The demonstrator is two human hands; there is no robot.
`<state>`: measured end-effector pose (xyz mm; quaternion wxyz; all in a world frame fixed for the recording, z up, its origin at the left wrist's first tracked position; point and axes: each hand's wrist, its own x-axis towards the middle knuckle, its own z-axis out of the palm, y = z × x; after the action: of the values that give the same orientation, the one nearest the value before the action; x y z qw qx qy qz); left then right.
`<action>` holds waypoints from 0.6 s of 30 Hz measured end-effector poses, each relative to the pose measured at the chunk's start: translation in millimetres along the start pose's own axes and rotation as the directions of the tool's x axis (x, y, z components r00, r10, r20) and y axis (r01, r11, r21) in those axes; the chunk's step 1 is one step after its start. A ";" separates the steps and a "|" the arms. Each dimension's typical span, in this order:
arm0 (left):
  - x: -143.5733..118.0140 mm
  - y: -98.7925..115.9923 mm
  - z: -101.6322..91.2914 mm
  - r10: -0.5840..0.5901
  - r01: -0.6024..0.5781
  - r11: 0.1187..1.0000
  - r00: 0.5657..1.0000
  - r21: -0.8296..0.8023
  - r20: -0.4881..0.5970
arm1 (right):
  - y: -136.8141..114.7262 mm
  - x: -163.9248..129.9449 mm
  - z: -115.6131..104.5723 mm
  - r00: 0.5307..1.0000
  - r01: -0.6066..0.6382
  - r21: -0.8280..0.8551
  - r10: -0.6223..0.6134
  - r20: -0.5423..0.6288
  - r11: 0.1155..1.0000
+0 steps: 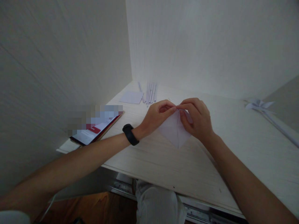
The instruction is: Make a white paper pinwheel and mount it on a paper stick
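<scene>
A folded white paper piece [174,132] lies on the pale wooden desk [177,165], its lower point aimed at me. My left hand [155,116], with a black band on the wrist, pinches the paper's upper tip from the left. My right hand [195,116] pinches the same tip from the right and rests over the paper's right side. The fingertips of both hands meet at the top of the fold.
A flat white square sheet [131,97] and several thin paper strips [149,91] lie at the desk's back left. A phone [93,132] rests at the left edge. A folded paper figure [258,104] sits far right. Walls close in behind and left.
</scene>
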<state>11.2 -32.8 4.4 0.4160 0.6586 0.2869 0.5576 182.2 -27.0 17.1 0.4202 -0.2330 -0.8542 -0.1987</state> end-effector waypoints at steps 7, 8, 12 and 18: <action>1.2 2.1 -0.6 -0.004 0.004 0.994 1.000 0.107 -0.008 | -1.8 -0.7 0.6 1.000 -0.017 -0.003 0.017 0.008 1.000; 1.5 1.9 -0.8 -0.002 0.003 0.993 1.000 0.119 -0.007 | -2.1 -0.6 0.6 1.000 -0.018 -0.006 0.018 0.009 1.000; 1.6 0.7 -2.0 0.011 -0.010 0.989 1.000 0.146 -0.009 | -2.1 0.7 0.7 0.999 -0.031 -0.018 0.031 0.014 0.999; -1.5 2.6 -3.3 0.050 -0.053 0.960 0.999 0.273 0.016 | -1.1 2.0 0.8 0.995 -0.096 0.014 0.095 0.027 0.995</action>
<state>7.4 -34.6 6.1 0.3077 0.7195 0.3420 0.5203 180.0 -27.0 18.2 0.4197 -0.2730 -0.8490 -0.1688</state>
